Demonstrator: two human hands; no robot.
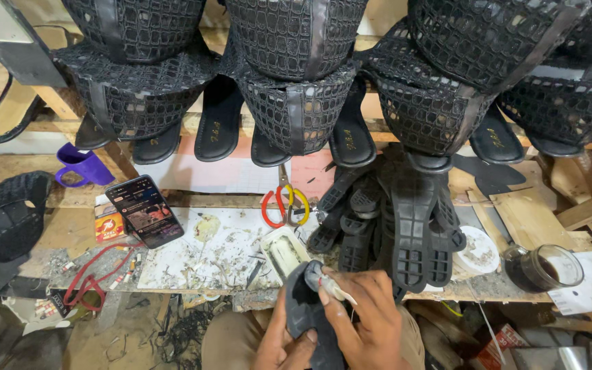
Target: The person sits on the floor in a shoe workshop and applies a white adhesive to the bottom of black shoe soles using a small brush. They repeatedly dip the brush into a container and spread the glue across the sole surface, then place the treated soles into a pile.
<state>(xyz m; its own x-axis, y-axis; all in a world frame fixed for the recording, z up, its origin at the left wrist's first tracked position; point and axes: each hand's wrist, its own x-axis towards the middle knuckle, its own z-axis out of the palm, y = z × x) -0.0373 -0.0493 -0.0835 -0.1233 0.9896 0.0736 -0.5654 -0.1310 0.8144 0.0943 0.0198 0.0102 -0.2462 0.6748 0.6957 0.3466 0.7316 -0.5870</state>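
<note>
My left hand [284,342] grips a black rubber shoe sole [303,308] from below, low in the view over my lap. My right hand [364,318] presses a small pale tool or brush [330,284] against the sole's upper end. Just beyond, a heap of black treaded soles [405,226] leans on the workbench. A small white tray with glue [284,252] lies right in front of my hands.
Rows of black mesh sandals [296,82] hang on racks above. On the stained bench lie red-and-yellow scissors [286,204], a phone [145,211], a purple mug [80,166], a red cord [94,277], a white lid [477,252] and a glass jar of dark liquid [543,268].
</note>
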